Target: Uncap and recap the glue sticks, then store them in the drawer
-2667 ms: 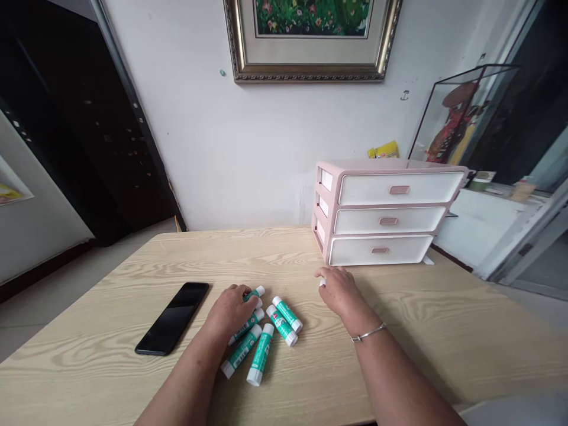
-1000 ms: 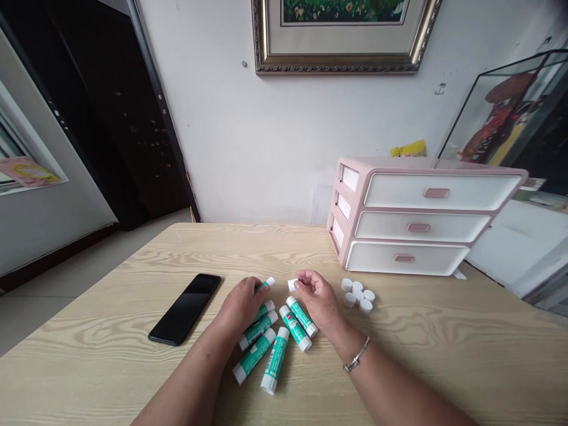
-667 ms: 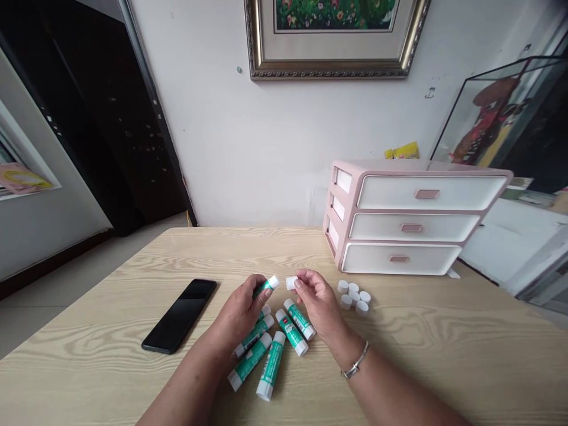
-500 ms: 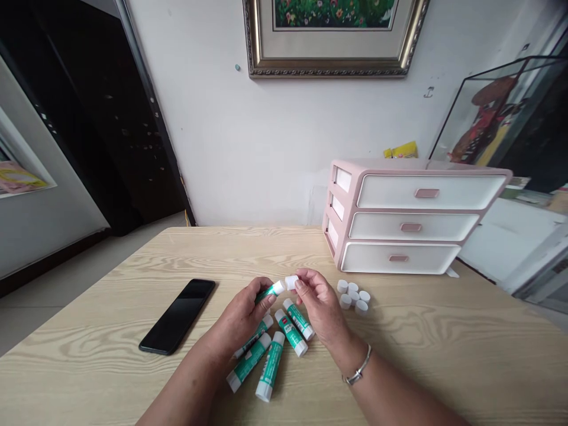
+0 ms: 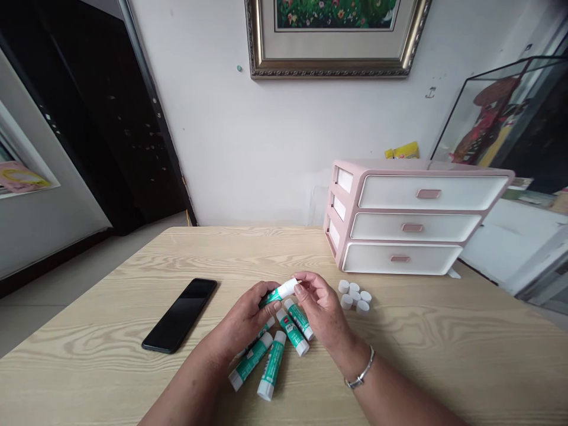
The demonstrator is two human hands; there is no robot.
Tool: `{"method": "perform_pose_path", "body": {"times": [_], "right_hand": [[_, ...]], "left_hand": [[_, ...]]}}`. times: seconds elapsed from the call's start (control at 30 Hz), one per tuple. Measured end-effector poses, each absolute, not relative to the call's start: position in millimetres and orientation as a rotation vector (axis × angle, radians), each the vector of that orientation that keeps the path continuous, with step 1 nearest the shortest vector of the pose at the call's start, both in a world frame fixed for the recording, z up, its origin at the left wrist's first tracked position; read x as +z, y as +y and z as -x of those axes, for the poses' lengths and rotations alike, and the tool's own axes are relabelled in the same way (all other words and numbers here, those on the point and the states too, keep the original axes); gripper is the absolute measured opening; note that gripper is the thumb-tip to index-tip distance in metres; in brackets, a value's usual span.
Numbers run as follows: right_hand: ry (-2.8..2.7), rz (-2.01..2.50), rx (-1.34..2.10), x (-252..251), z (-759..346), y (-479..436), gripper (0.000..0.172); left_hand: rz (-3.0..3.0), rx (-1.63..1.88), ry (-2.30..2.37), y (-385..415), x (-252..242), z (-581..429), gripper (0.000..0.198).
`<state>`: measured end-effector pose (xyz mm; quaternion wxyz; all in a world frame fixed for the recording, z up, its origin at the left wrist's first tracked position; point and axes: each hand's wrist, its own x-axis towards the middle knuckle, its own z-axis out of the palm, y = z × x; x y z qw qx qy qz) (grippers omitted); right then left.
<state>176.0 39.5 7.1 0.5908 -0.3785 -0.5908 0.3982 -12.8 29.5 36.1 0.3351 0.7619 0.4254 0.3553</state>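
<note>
My left hand [image 5: 248, 313] is closed round a green and white glue stick [image 5: 271, 297], tilted up to the right. At its upper end is a white cap [image 5: 288, 287], pinched between the thumb and fingers of my right hand [image 5: 323, 307]; cap and tube touch in line. Below my hands several glue sticks lie on the table, among them one in front [image 5: 272, 367] and one near the middle [image 5: 293, 333]. Another is partly hidden by my left hand. Right of my right hand stands a cluster of several white caps [image 5: 355, 297].
A black phone [image 5: 180, 315] lies on the wooden table [image 5: 97, 355] to the left. At the back right stands a pink and white drawer unit [image 5: 412, 228], with a yellow packet [image 5: 403, 151] behind it. A framed picture [image 5: 331, 68] hangs on the wall.
The gap between the cap and the held glue stick has closed, and they now meet. The view has shifted very slightly.
</note>
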Motion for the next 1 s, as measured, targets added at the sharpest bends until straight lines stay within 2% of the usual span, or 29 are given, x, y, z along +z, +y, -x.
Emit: {"method": "perform_pose_path", "body": {"times": [0.5, 0.77, 1.0], "right_hand": [[-1.560, 0.813, 0.783, 7.3, -173.6, 35.0, 0.021], [-1.587, 0.812, 0.724, 12.5, -171.3, 32.9, 0.022], [-1.645, 0.755, 0.778, 15.6, -170.9, 21.7, 0.035]], "left_hand": [[-1.954, 0.886, 1.069, 28.2, 32.4, 11.8, 0.036], [-1.914, 0.823, 1.067, 23.0, 42.7, 6.2, 0.047], [-1.830, 0.797, 1.123, 20.6, 45.2, 8.6, 0.053]]}}
